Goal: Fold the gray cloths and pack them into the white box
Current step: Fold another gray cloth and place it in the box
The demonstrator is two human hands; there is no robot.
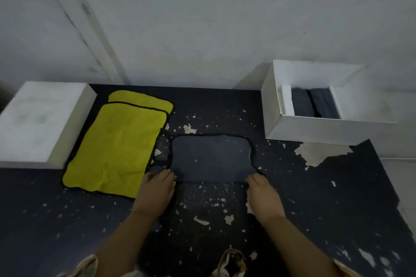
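Note:
A gray cloth [210, 157] with a black hem lies folded flat in the middle of the dark table. My left hand [156, 189] grips its near left corner. My right hand [263, 193] grips its near right corner. The white box [315, 129] stands open at the back right, with folded gray cloths [313, 104] lying inside it. A stack of cloths, yellow side up [117, 141], lies to the left of the gray cloth.
A closed white box or lid [38, 119] sits at the far left next to the yellow stack. The dark tabletop [326, 198] is chipped, with pale patches. A white wall stands right behind the table.

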